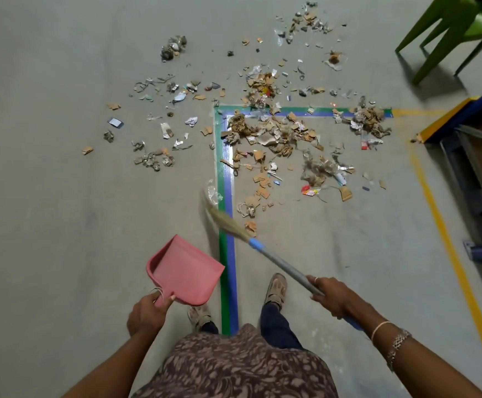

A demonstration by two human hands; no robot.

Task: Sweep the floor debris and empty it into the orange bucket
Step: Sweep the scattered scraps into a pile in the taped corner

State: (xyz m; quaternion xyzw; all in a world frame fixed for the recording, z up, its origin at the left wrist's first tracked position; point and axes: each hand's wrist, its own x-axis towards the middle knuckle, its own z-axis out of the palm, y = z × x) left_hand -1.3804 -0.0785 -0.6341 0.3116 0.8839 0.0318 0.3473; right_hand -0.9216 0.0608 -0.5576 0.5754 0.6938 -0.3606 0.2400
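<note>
Single head-worn view, looking forward and steeply down at the floor. Nearest the lens, bottom edge: the patterned top, then left hand gripping the dustpan, right hand gripping the broom. Debris sits farther out, upper centre. Edges seem bowed, probably the wide lens; green stool clipped top right.

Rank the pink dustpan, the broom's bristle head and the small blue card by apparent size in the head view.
1. pink dustpan, largest, though nearest the camera, which inflates it.
2. broom's bristle head, motion-blurred, so its outline is rough.
3. small blue card, smallest, also farthest.
</note>
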